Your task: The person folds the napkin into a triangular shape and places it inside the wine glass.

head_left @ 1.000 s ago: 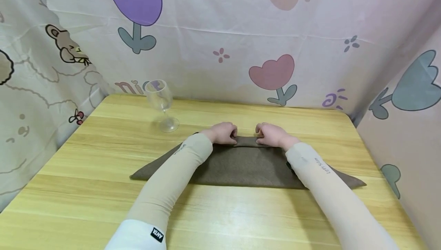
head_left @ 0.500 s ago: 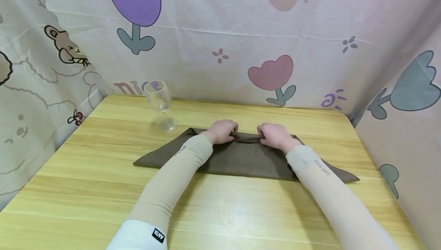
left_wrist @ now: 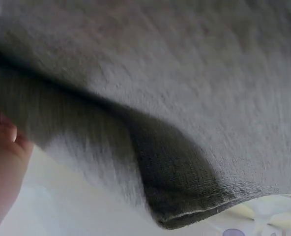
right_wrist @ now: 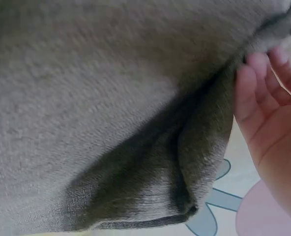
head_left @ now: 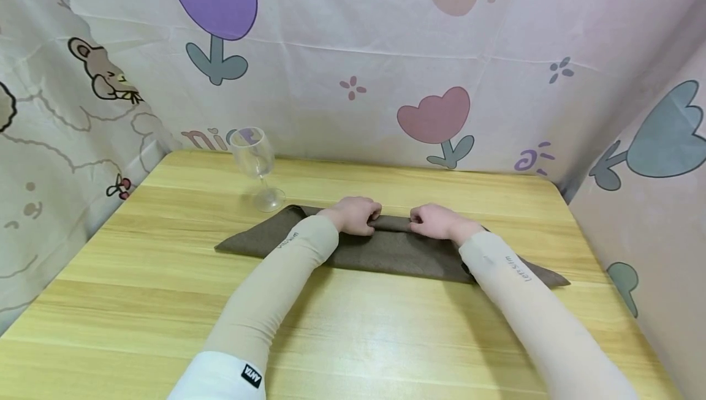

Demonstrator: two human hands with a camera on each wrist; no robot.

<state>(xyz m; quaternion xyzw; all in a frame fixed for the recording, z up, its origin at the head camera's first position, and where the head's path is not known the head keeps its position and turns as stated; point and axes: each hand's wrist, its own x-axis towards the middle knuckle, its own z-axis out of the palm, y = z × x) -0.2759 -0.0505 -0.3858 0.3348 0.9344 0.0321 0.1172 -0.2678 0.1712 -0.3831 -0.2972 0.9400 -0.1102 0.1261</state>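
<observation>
While the brown cloth [head_left: 402,256] is lying spread across the wooden table [head_left: 358,345], I am pinching its rolled far edge with both hands. My left hand [head_left: 354,215] is curling its fingers and thumb narrowly around the roll, left of its middle. My right hand [head_left: 438,222] is gripping the same roll a little further right, its fingers bending in; a short stretch of roll is showing between them. The cloth's pointed ends are reaching out past both my forearms. A clear stemmed glass [head_left: 255,158] is standing upright beyond the cloth's left part.
</observation>
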